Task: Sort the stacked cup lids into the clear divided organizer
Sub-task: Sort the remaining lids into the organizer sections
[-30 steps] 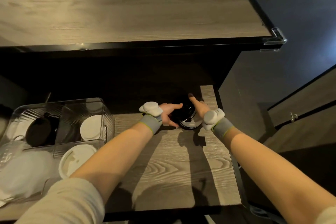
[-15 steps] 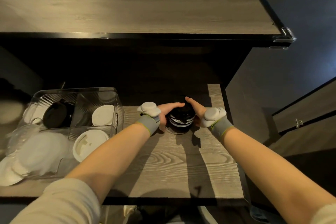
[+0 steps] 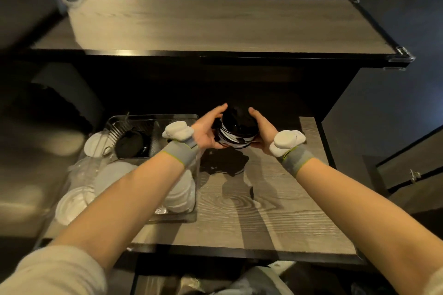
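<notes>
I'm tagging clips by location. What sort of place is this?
Probably a café or drinks-service storage nook: a stack of black plastic cup lids held over a grey wood-grain pull-out shelf, beside a clear divided organizer holding round white lids.

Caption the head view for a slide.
Both hands, left hand and right hand, lift a stack of black lids beside the clear organizer.
</notes>
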A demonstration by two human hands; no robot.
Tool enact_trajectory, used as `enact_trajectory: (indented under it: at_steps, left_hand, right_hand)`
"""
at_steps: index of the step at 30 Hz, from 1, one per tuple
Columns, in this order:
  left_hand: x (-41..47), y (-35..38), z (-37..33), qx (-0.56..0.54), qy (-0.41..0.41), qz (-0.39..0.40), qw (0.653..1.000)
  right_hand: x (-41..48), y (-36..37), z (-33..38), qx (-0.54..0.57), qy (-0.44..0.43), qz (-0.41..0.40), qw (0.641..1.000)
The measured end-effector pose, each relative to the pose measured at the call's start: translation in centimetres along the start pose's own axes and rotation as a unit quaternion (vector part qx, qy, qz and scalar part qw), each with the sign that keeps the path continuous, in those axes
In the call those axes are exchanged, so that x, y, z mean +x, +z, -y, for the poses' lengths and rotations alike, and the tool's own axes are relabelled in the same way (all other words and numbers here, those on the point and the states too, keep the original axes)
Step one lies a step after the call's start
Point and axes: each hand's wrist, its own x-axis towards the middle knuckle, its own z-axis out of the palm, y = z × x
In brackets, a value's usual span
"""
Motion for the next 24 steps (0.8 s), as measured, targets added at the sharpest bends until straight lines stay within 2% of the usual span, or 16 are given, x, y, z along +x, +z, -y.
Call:
enact_trajectory:
  at_steps: [4,8,11,16,19,24]
  left_hand:
    - [-2.4,-4.2,-1.1,-0.051,0.009,0.013,0.999]
    - [-3.9,-8.1,-2.7,-0.085,0.047,0.059,0.994]
    - [-5.0,-11.5,-3.6,-0.135,0.078,0.073,0.985]
    - [-6.9,-16.1,-4.1,-0.142,0.082,0.001,0.986]
    - [-7.6,-17.9,-3.9,-0.156,0.081,-0.003,0.984]
    - [-8.0,-20.6,-4.0,-0.178,0.08,-0.002,0.981]
  right_hand:
    - [-2.0,4.8,1.4,-0.004,-0.057,0.002,0.998]
    - [-3.4,9.7,2.7,-0.079,-0.169,-0.018,0.982]
    - [-3.9,13.4,3.2,-0.131,-0.233,0.017,0.963]
    - [-3.6,17.9,2.8,-0.31,-0.288,0.06,0.904]
    - [-3.2,19.7,2.4,-0.323,-0.297,0.056,0.897]
    - [-2.6,21.9,1.9,-0.291,-0.306,0.062,0.904]
